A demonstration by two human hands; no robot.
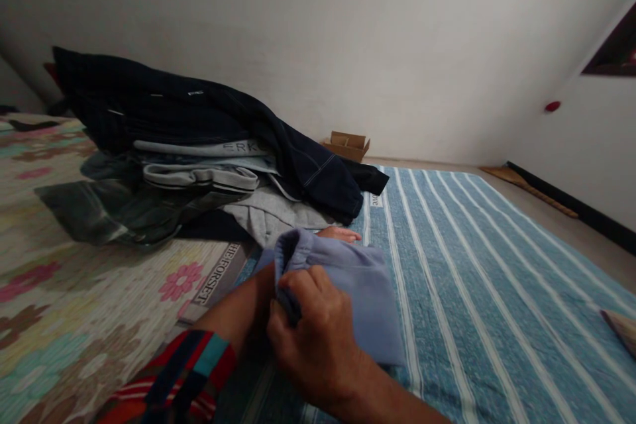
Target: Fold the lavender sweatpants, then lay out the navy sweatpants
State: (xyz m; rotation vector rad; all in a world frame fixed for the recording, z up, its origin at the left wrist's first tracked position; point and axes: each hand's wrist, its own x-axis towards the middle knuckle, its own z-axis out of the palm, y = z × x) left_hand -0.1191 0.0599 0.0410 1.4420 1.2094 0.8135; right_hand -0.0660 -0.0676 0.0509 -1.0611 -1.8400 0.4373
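A person's right hand [313, 351], nearer the body, pinches the thick hem [287, 265] of a folded lavender-blue garment [352, 298] lying slantwise on a striped blue quilt [462, 278], while the left hand [338, 234] slips beneath, its grip hidden but fingertips showing beyond.

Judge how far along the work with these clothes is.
Done: pale garments lie stacked under a dark navy jacket. In hand: a periwinkle cloth garment, pinched by the right hand, left hand beneath it. Left: a rumpled grey garment and dark patterned cloth look unfolded.
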